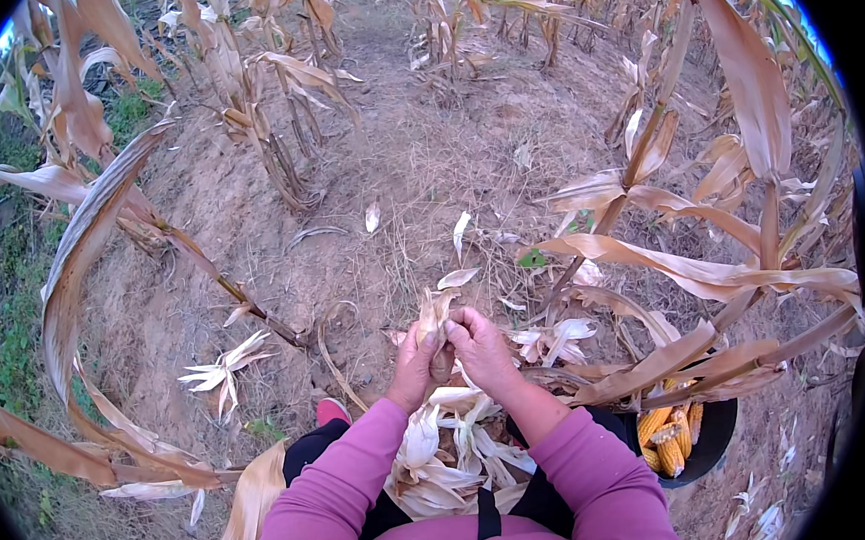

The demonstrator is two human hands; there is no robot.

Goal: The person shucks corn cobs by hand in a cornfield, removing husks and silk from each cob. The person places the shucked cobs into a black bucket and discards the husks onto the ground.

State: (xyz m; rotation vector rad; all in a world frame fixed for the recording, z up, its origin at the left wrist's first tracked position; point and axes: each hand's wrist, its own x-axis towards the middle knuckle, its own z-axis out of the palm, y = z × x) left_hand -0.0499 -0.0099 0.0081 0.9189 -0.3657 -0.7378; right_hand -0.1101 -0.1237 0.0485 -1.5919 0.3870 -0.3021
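Both my hands meet in front of me around an ear of corn (436, 316) still wrapped in dry, pale husk. My left hand (412, 362) grips the ear from the left, its thumb lying along the husk. From the other side, the thumb and fingers of my right hand (478, 344) pinch the husk near its upper part. The husk's tip points away from me, and no kernels show on this ear. Below my forearms, a heap of stripped corn husks (446, 468) lies between my legs.
At my right stands a black bucket (721, 438) holding several husked yellow corn cobs (669, 450), partly under dry leaves. Dry corn stalks lean in from the right (616, 201) and left (231, 288). An opened husk (227, 371) lies on the soil near my pink shoe (332, 410).
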